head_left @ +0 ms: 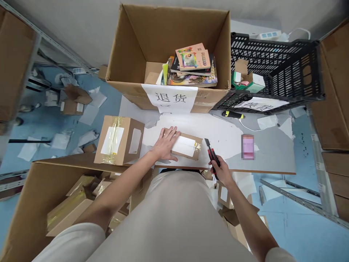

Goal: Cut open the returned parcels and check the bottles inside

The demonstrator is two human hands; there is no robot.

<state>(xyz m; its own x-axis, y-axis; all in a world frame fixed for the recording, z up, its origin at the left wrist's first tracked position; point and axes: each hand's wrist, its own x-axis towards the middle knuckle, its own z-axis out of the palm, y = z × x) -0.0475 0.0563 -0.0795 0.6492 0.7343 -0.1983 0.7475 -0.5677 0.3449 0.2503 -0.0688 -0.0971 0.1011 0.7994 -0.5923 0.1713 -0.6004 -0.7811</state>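
A small taped cardboard box (187, 145) with a white label lies flat on the white table (218, 127). My left hand (167, 143) rests on its left end, fingers spread out and the palm down. In my right hand (221, 170) is a black and red utility knife (212, 156), the fingers wrapped round its handle. The knife's blade points up and away from me, just right of the box and apart from it. A larger taped carton (117, 140) with white labels stands to the left of my left hand.
At the back, a big open carton (131, 91) holds several books (193, 62). Right of it stands a black plastic crate (297, 87) with small boxes. A black and yellow tool (233, 115) and a blurred pink item (248, 147) lie rightward. Lower left, a large carton (24, 203) holds parcels.
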